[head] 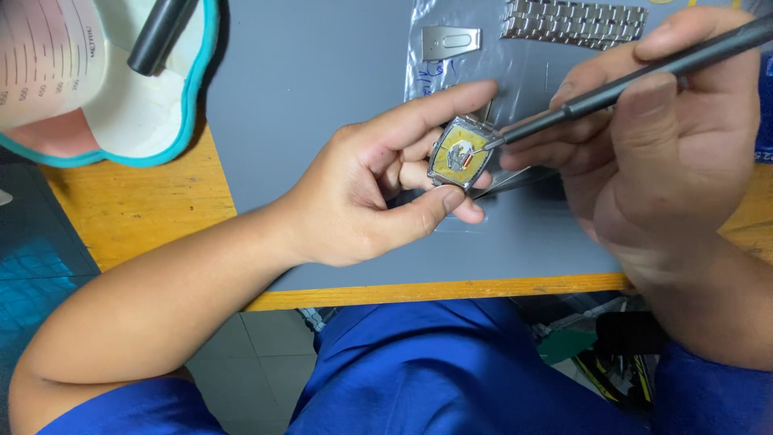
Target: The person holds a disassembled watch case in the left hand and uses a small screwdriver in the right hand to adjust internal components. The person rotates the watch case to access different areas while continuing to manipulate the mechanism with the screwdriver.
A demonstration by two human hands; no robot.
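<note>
My left hand (378,189) pinches a small rectangular watch case (460,154), back open, its yellow and silver movement showing. My right hand (668,153) grips a thin dark grey screwdriver (644,76) like a pen. The screwdriver's fine tip touches the movement near the case's right side. Both hands hover over a grey work mat (322,80) on an orange wooden table (129,201).
A clear plastic bag (515,60) lies on the mat with a steel link bracelet (573,21) and a metal clasp piece (450,40) on it. At the upper left a white tray with a teal rim (173,121) holds a black cylinder (159,36). The table's front edge runs below my hands.
</note>
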